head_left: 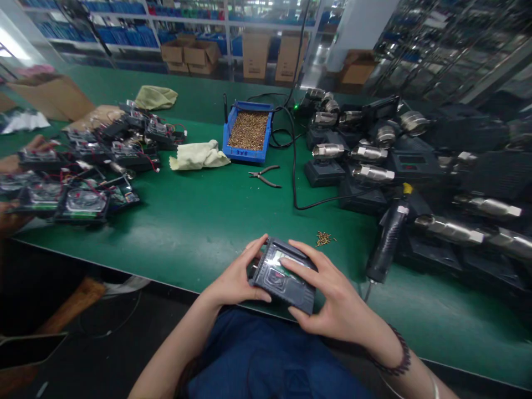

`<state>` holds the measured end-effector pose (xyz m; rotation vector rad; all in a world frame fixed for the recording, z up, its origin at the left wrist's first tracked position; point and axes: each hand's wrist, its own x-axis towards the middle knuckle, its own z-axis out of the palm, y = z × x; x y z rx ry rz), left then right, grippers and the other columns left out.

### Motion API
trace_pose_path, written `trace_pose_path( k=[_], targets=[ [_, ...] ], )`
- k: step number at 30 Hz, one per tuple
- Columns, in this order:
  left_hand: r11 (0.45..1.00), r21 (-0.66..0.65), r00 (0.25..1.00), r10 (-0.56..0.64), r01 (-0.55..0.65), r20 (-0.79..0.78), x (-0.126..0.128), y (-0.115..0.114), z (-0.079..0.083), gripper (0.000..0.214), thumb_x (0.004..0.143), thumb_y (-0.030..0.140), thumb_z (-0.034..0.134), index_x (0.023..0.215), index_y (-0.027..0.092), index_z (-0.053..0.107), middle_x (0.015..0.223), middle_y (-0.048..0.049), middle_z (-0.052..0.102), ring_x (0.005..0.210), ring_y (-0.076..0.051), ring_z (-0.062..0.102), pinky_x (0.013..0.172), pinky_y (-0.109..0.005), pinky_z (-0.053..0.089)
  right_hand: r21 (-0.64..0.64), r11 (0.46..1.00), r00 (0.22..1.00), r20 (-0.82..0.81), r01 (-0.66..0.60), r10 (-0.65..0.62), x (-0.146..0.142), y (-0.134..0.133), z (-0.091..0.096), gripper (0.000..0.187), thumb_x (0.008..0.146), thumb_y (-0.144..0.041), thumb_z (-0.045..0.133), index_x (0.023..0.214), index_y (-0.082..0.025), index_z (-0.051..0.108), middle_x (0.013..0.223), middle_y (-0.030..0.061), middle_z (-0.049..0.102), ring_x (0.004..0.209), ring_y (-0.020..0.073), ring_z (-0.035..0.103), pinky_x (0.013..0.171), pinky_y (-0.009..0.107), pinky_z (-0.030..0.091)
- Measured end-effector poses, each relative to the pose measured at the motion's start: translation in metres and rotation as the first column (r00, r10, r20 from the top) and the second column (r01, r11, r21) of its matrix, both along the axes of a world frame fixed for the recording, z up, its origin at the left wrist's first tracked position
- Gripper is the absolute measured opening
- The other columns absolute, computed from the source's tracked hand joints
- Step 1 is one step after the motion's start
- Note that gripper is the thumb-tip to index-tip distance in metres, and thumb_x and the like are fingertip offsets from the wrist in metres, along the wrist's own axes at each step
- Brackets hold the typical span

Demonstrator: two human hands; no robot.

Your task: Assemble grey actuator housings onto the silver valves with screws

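Note:
Between both hands, at the table's front edge, is a dark grey plastic device housing (301, 296) with a clear window and a green circuit board behind it. My left hand (236, 277) grips its left end, thumb along the near side. My right hand (328, 288) wraps round the right end, with the index finger lying across the window. A small heap of brass-coloured screws (323, 239) lies just beyond my right hand. To the right, a black electric screwdriver (388, 238) with a yellow top hangs bit down.
A blue bin (245, 157) of screws stands at the back, near pliers (265, 176) and a pale cloth (199, 155). Open device halves (85, 202) crowd the left, by a co-worker's hands (12, 219). Finished-looking housings with metal fittings (374, 173) fill the right. A black cable (295, 166) crosses the table.

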<state>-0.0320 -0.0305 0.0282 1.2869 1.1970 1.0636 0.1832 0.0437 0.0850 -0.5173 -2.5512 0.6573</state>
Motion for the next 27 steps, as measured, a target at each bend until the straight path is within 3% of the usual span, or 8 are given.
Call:
trace_pose_path(
  k=[8, 13, 16, 18, 19, 21, 24, 27],
  targets=[
    [0.999, -0.026, 1.0, 0.02, -0.021, -0.023, -0.001, -0.005, 0.012, 0.12, 0.053, 0.074, 0.075, 0.149, 0.019, 0.03, 0.152, -0.0178, 0.034, 0.138, -0.038, 0.033, 0.115, -0.052, 0.022, -0.007, 1.0, 0.998, 0.065, 0.011, -0.011, 0.003, 0.003, 0.002, 0.072, 0.07, -0.021, 0.068, 0.139, -0.026, 0.046, 0.148, 0.0136, 0.041, 0.131, 0.0321, 0.048, 0.1, 0.047, 0.05],
    [0.975, -0.187, 0.992, 0.112, -0.12, -0.052, -0.002, -0.008, 0.036, 0.079, 0.081, 0.063, 0.055, 0.142, 0.015, 0.044, 0.136, -0.0165, 0.055, 0.112, -0.03, 0.057, 0.099, -0.047, 0.044, 0.018, 1.0, 0.996, 0.088, -0.022, 0.021, 0.003, -0.004, 0.008, 0.07, 0.073, -0.021, 0.068, 0.139, -0.025, 0.046, 0.147, 0.015, 0.042, 0.13, 0.0308, 0.048, 0.101, 0.048, 0.049],
    [0.959, -0.266, 0.995, 0.103, -0.096, 0.009, 0.006, -0.006, 0.043, 0.072, 0.078, 0.052, 0.063, 0.136, 0.011, 0.05, 0.124, -0.0151, 0.064, 0.106, -0.029, 0.061, 0.094, -0.044, 0.048, -0.051, 0.997, 0.997, 0.045, -0.056, 0.058, 0.007, -0.009, 0.006, 0.068, 0.074, -0.028, 0.071, 0.138, -0.027, 0.047, 0.147, 0.0139, 0.042, 0.134, 0.0315, 0.045, 0.104, 0.051, 0.046],
    [0.95, -0.308, 0.992, 0.089, -0.058, 0.088, 0.01, -0.007, 0.043, 0.075, 0.076, 0.049, 0.066, 0.138, 0.012, 0.048, 0.118, -0.0133, 0.067, 0.098, -0.027, 0.065, 0.087, -0.042, 0.052, -0.173, 0.985, 0.999, -0.043, 0.018, -0.026, 0.009, -0.012, -0.001, 0.067, 0.075, -0.036, 0.071, 0.138, -0.029, 0.047, 0.15, 0.013, 0.039, 0.135, 0.0325, 0.044, 0.103, 0.051, 0.047],
    [0.944, -0.325, 0.989, 0.097, -0.056, 0.112, 0.011, -0.008, 0.043, 0.076, 0.075, 0.048, 0.067, 0.139, 0.013, 0.046, 0.116, -0.0123, 0.068, 0.093, -0.026, 0.067, 0.084, -0.04, 0.053, -0.27, 0.959, 0.991, -0.081, 0.083, -0.109, 0.009, -0.012, -0.005, 0.067, 0.077, -0.039, 0.07, 0.139, -0.029, 0.046, 0.15, 0.0133, 0.039, 0.132, 0.0323, 0.047, 0.1, 0.049, 0.05],
    [0.937, -0.341, 0.985, 0.118, -0.07, 0.123, 0.011, -0.011, 0.041, 0.078, 0.074, 0.048, 0.068, 0.141, 0.014, 0.044, 0.114, -0.011, 0.069, 0.089, -0.025, 0.068, 0.08, -0.039, 0.055, -0.52, 0.837, 0.964, -0.091, 0.169, -0.25, 0.009, -0.012, -0.015, 0.068, 0.08, -0.043, 0.067, 0.141, -0.027, 0.042, 0.143, 0.0154, 0.048, 0.119, 0.0295, 0.06, 0.09, 0.044, 0.056],
    [0.939, -0.33, 0.986, 0.138, -0.099, 0.097, 0.011, -0.016, 0.041, 0.081, 0.074, 0.048, 0.068, 0.142, 0.013, 0.042, 0.118, -0.0118, 0.067, 0.094, -0.026, 0.067, 0.085, -0.04, 0.054, -0.806, 0.587, 0.977, -0.058, 0.076, -0.206, 0.004, -0.008, -0.026, 0.07, 0.077, -0.057, 0.067, 0.134, -0.02, 0.048, 0.119, 0.0137, 0.067, 0.101, 0.0264, 0.07, 0.083, 0.041, 0.059],
    [0.936, -0.308, 0.986, 0.16, -0.168, -0.051, 0.016, -0.022, 0.043, 0.082, 0.076, 0.047, 0.066, 0.145, 0.014, 0.038, 0.125, -0.014, 0.062, 0.102, -0.028, 0.065, 0.092, -0.045, 0.051, -0.878, 0.477, 0.983, -0.058, 0.033, -0.173, 0.0, -0.004, -0.029, 0.066, 0.07, -0.062, 0.07, 0.117, -0.018, 0.056, 0.11, 0.0121, 0.071, 0.099, 0.0266, 0.07, 0.086, 0.042, 0.058]
  ],
)
